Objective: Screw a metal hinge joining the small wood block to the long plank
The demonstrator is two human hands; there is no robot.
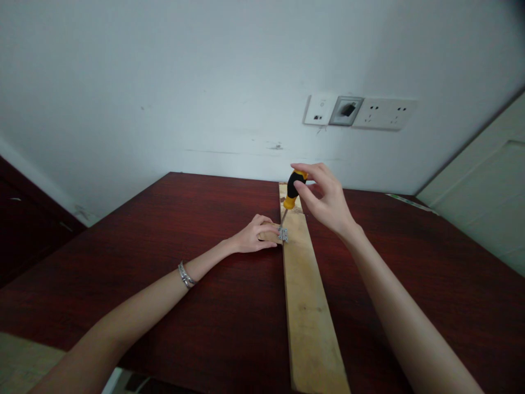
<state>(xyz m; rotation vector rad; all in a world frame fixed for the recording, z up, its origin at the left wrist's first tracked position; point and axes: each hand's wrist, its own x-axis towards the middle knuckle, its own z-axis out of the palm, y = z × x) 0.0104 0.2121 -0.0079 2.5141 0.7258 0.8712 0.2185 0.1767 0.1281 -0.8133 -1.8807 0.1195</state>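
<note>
The right hand [326,200] is holding a screwdriver [294,189] with a black and yellow handle; its grip is pinching the handle between the thumb and fingers. The screwdriver is standing at a slight tilt, its metal shaft leaning down and to the left, and its tip is meeting a small silver hinge [284,235]. Whether the tip is sitting in a screw is too small to tell. The hinge is lying across the join between a long board [305,295] and a small wooden block [268,235], which is butting against the board's left edge.

The left hand [248,239] is steadying the block; its grip is closing around it, the thumb running along the near side and the fingers reaching over the far side and top, a fingertip ending just beside the hinge. A silver bracelet [186,275] is circling the left wrist.

The board is lying flat on the dark red tabletop [229,306], stretching from the near edge to the back edge. Behind, a pale wall [229,82] is rising, carrying a row of sockets [385,114] at the right, where a black plug [348,110] is sticking out.
</note>
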